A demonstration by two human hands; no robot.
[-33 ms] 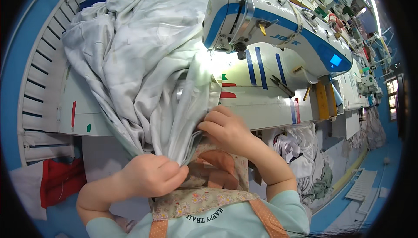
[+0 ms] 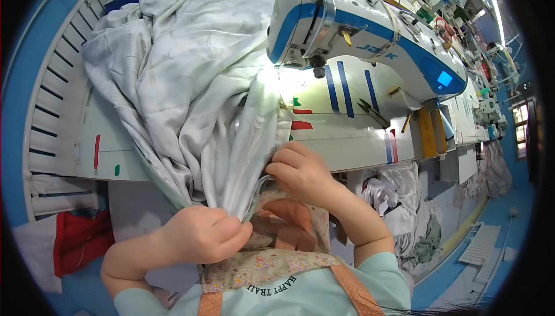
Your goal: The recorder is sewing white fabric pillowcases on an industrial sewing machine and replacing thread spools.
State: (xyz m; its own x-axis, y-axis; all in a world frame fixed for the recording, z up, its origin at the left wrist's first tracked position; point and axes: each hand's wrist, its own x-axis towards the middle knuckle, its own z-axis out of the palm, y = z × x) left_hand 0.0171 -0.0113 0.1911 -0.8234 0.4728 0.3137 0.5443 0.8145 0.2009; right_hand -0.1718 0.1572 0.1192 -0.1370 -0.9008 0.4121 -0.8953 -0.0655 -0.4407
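Observation:
A large silvery-white satiny fabric [image 2: 173,67] lies heaped in folds over the sewing table and hangs over its front edge. My left hand [image 2: 205,234] is closed on the gathered fabric below that edge, close to my apron. Farther right and a little higher, my right hand [image 2: 298,168] pinches the fabric's right edge at the table front. The fabric's right border runs up under the head of a white and blue sewing machine [image 2: 358,24]. A bright lamp glares there, so the needle and presser foot cannot be made out.
Thread snips [image 2: 374,114] lie on the table [image 2: 341,137] right of the fabric, among blue, red and green tape marks. A slatted white rack [image 2: 49,119] borders the left side. Below right hangs a pile of white cloth [image 2: 399,200]; red and white cloth [image 2: 84,241] hangs lower left.
Almost nothing differs. The fabric near my right hand has shifted slightly, and both hands keep their hold in nearly the same places.

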